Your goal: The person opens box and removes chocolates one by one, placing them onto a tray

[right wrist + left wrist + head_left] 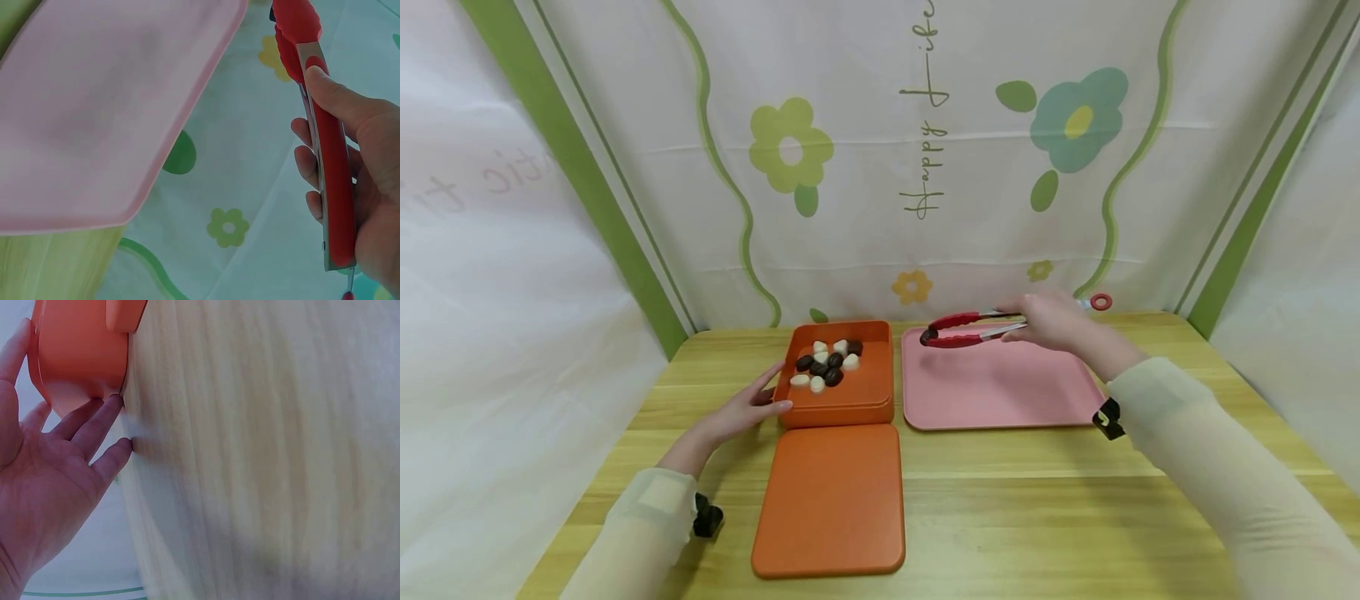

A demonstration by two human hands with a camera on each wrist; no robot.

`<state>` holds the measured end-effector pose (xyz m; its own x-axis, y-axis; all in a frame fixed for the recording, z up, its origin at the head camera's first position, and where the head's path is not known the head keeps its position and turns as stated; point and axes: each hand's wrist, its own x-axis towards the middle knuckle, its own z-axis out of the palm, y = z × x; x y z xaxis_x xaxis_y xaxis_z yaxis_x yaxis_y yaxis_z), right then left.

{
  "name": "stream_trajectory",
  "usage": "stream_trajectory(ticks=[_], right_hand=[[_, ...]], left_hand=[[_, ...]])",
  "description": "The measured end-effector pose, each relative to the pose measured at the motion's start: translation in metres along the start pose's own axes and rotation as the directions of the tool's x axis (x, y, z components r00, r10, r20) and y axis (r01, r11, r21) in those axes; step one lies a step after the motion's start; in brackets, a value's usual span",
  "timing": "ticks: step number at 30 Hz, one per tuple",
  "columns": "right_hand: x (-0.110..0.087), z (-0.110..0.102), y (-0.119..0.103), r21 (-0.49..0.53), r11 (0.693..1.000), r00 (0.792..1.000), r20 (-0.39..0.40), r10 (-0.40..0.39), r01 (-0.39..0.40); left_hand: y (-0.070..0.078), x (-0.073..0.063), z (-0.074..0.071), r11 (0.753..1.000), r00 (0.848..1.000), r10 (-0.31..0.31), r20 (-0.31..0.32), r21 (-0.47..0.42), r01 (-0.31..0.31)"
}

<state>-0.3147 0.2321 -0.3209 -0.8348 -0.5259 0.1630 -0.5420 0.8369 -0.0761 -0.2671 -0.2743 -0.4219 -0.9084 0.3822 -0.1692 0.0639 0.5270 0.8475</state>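
Observation:
My right hand (1047, 322) grips red-and-silver tongs (961, 341) above the back of a pink tray (985, 396). Between the tong tips is a dark brown chocolate (927, 337). In the right wrist view, the thumb lies along the tongs' handle (334, 181) and the fingers curl round its other side. My left hand (741, 412), its fingers extended, touches the left side of an orange box (842, 415). Several dark and white chocolates (833, 360) lie inside that box. The left wrist view shows the fingertips against the box's wall (81, 350).
An orange lid (831, 500) lies flat in front of the box. The pink tray stands close to the box's right side. Box, lid and tray all rest on a wooden table (1037, 517). Behind the table hangs a white curtain (857, 233) with printed flowers.

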Motion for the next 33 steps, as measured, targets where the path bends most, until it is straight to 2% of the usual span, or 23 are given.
stream_trajectory(ticks=[10,18,26,33], right_hand=[[0.012,0.018,0.006,0.034,0.996,0.994,0.065,0.082,-0.085],[0.023,0.029,0.002,0.047,0.993,0.991,0.084,0.100,-0.104],[0.033,0.036,-0.001,-0.006,0.992,0.987,0.107,0.123,-0.124],[0.036,0.039,-0.006,0.000,0.992,0.982,0.139,0.126,-0.127]], left_hand=[[-0.001,0.000,0.000,1.000,1.000,0.003,-0.006,0.005,-0.003],[0.000,0.001,0.001,1.000,1.000,0.001,-0.007,0.006,-0.001],[0.000,0.002,0.002,1.000,1.000,-0.003,-0.009,0.013,0.003],[0.000,0.000,0.001,1.000,1.000,0.000,-0.008,0.005,0.000]])
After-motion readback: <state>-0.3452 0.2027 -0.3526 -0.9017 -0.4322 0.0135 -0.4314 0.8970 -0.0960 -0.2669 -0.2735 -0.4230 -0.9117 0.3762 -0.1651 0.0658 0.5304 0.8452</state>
